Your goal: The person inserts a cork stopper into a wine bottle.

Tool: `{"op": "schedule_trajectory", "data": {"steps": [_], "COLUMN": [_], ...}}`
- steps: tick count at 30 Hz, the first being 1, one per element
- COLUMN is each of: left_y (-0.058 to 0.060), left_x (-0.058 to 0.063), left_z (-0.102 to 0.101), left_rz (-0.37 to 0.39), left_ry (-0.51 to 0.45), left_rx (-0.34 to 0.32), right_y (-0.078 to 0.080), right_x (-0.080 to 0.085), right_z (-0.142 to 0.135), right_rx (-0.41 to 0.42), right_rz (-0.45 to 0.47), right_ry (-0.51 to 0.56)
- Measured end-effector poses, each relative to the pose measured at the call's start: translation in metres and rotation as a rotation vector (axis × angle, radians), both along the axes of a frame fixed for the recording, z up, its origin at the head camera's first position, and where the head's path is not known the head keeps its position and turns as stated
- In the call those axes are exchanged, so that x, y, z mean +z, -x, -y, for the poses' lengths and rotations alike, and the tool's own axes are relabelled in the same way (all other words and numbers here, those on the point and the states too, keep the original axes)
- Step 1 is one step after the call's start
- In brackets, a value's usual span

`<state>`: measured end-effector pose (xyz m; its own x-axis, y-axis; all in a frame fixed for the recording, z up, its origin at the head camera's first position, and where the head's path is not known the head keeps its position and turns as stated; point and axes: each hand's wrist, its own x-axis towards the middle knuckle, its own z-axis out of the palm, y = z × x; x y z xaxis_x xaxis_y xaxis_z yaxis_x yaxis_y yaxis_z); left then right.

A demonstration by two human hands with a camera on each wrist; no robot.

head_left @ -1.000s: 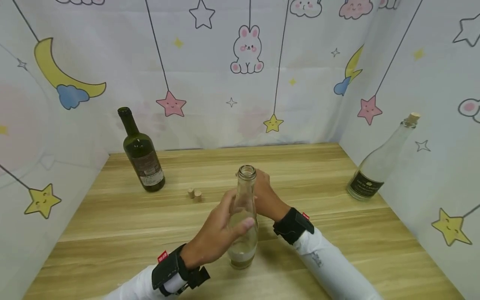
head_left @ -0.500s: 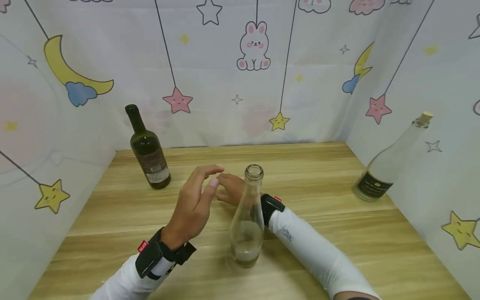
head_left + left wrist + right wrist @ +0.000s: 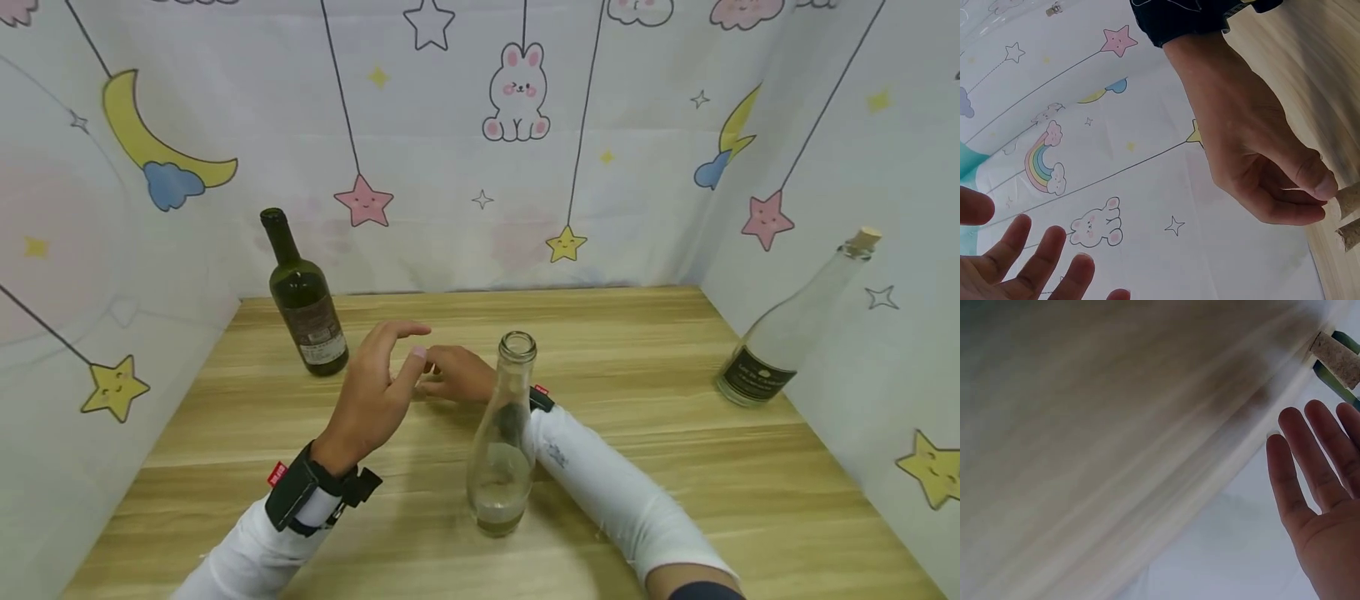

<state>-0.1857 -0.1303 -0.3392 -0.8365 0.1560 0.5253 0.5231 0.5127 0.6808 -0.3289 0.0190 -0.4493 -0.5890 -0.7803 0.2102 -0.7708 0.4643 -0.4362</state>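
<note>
My left hand (image 3: 372, 396) is raised over the table, fingers gently bent and spread from the thumb, holding nothing. Beside it, my right hand (image 3: 459, 375) reaches left behind a clear glass bottle (image 3: 501, 475) that stands uncorked. Two corks (image 3: 1350, 203) show at the edge of the left wrist view, with the right hand's thumb and fingertips right at the nearer one. In the right wrist view the fingers (image 3: 1325, 462) are extended, and a cork (image 3: 1338, 359) shows beyond their tips. Both corks are mostly hidden behind the hands in the head view.
A dark green wine bottle (image 3: 306, 312) stands at the back left of the wooden table (image 3: 600, 342). On the right is another clear bottle (image 3: 787, 333) with a black label and a cork in its mouth. Printed white curtains (image 3: 442, 258) close off the back and sides.
My left hand has let go of the clear bottle and moved left and up. The right hand has moved left behind that bottle, toward the loose corks.
</note>
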Motion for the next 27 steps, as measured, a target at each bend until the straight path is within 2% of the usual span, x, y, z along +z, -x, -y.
{"op": "schedule_trajectory", "data": {"steps": [6, 14, 19, 23, 25, 27], "left_y": [0.003, 0.005, 0.005, 0.005, 0.005, 0.005], "left_x": [-0.003, -0.007, -0.008, -0.010, -0.010, -0.011], "left_z": [0.000, -0.001, -0.002, -0.002, -0.002, -0.002], "left_rz": [0.013, 0.021, 0.026, 0.030, 0.033, 0.038], "left_ry": [-0.002, 0.000, 0.012, 0.012, 0.011, 0.009], "left_rx": [0.009, 0.018, 0.029, 0.029, 0.026, 0.024], "right_y": [0.002, -0.002, -0.007, -0.010, -0.013, -0.019], "right_x": [-0.001, 0.002, 0.011, 0.016, 0.021, 0.032], "right_z": [-0.001, -0.003, -0.012, -0.026, -0.035, -0.046], "right_rx": [0.030, 0.034, 0.002, -0.024, -0.035, -0.036], "right_rz": [0.038, 0.012, -0.019, -0.099, -0.129, -0.118], "right_ry": [0.017, 0.009, 0.022, 0.035, 0.036, 0.041]}}
